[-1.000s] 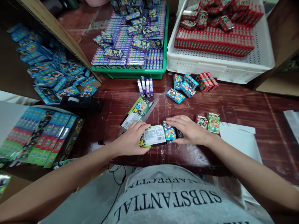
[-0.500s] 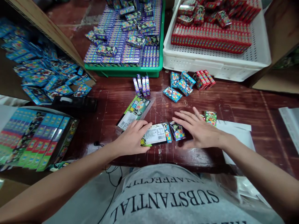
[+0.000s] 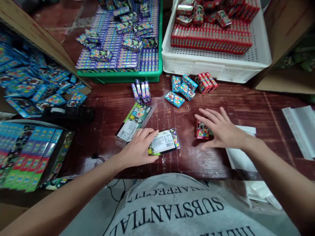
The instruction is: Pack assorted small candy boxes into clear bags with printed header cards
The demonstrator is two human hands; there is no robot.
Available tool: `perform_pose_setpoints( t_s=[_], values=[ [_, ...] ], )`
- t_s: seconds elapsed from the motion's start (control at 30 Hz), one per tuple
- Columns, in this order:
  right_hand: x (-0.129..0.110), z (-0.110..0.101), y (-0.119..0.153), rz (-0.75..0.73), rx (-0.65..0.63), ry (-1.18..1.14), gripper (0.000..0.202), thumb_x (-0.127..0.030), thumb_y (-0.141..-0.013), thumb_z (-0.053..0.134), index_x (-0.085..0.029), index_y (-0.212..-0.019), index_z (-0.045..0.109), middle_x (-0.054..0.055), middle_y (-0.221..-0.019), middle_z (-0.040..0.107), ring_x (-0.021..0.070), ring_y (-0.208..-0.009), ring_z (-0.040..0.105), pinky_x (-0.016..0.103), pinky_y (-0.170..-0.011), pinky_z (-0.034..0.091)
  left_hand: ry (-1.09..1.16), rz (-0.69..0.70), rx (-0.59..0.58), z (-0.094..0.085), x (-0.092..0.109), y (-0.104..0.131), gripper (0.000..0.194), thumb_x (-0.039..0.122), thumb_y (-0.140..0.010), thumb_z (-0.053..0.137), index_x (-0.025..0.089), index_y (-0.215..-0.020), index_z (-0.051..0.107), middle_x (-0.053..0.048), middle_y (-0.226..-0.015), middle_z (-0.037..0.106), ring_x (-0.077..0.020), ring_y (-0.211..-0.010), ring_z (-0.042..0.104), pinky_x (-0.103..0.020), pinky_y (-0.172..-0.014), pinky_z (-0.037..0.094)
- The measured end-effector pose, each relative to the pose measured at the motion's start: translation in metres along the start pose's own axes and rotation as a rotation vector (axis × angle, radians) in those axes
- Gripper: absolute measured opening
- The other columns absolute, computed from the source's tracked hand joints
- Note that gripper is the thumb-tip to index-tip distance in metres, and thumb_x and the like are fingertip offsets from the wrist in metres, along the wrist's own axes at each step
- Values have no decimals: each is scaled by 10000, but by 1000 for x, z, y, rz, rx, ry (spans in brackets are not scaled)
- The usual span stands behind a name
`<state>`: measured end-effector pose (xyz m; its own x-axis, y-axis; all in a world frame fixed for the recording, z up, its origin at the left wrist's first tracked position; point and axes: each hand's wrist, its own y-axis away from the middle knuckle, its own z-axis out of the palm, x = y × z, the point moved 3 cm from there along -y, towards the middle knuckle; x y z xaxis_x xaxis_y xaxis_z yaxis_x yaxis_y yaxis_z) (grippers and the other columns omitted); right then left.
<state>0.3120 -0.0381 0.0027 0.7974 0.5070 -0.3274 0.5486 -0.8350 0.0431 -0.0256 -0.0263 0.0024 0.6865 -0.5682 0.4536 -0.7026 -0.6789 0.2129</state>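
Observation:
My left hand [image 3: 139, 146] grips the left part of a flat printed packet [image 3: 163, 142] with a white barcode label, fingers over its far edge and thumb near its close edge. At the packet's right end, a small purple box [image 3: 176, 140] shows partly; the rest is hidden. My right hand [image 3: 218, 129] hovers with fingers apart at a small red box [image 3: 202, 130]; whether it touches the box I cannot tell. A bit of green shows under this hand. Beyond my left hand lies a second printed packet [image 3: 139, 113] in clear plastic.
Small purple boxes [image 3: 140, 91], blue boxes [image 3: 174, 99] and red boxes [image 3: 206, 82] lie beyond my hands. A green crate [image 3: 118, 77] and a white crate [image 3: 209, 69] stand behind. Filled display packs [image 3: 31, 154] are at left, white sheets [image 3: 240, 154] at right.
My right hand has moved right, from beside the loose purple box to the red box. The purple box now shows at the packet's end, where a blue one showed. My left hand keeps its grip.

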Motion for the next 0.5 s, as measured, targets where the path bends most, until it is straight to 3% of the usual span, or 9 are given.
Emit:
perform_pose_setpoints(
  t_s=[0.07, 0.17, 0.33, 0.5],
  values=[
    [12, 0, 10, 8, -16, 5, 978, -712, -797, 683, -259, -1585, 321, 161, -1636, 344, 446, -1469, 338, 761, -1152, 207, -3, -4, 1, 0, 3, -5, 909, 442, -738, 749, 180, -1516, 357, -130, -1420, 450, -334, -1291, 429, -487, -1145, 356],
    [4, 13, 2, -77, -35, -111, 729, -500, -923, 647, -261, -1557, 378, 144, -1592, 428, 350, -1433, 432, 657, -1178, 295, -3, 13, 8, 0, 9, -14, 897, 453, -739, 742, 189, -1509, 364, -128, -1400, 463, -333, -1262, 446, -489, -1131, 364],
    [-26, 32, -30, -226, -26, -343, 774, -473, -854, 745, -270, -1515, 397, 141, -1563, 467, 298, -1449, 437, 654, -1222, 193, 2, 29, 3, 1, 10, -21, 902, 451, -726, 744, 201, -1504, 362, -122, -1393, 457, -328, -1256, 448, -493, -1135, 359],
    [-31, 35, -32, -196, 34, -325, 714, -467, -846, 756, -236, -1447, 448, 153, -1527, 501, 293, -1434, 456, 629, -1236, 199, 7, 4, 30, 0, 7, -17, 896, 434, -724, 746, 200, -1498, 360, -118, -1377, 460, -328, -1249, 446, -495, -1126, 368]
  ],
)
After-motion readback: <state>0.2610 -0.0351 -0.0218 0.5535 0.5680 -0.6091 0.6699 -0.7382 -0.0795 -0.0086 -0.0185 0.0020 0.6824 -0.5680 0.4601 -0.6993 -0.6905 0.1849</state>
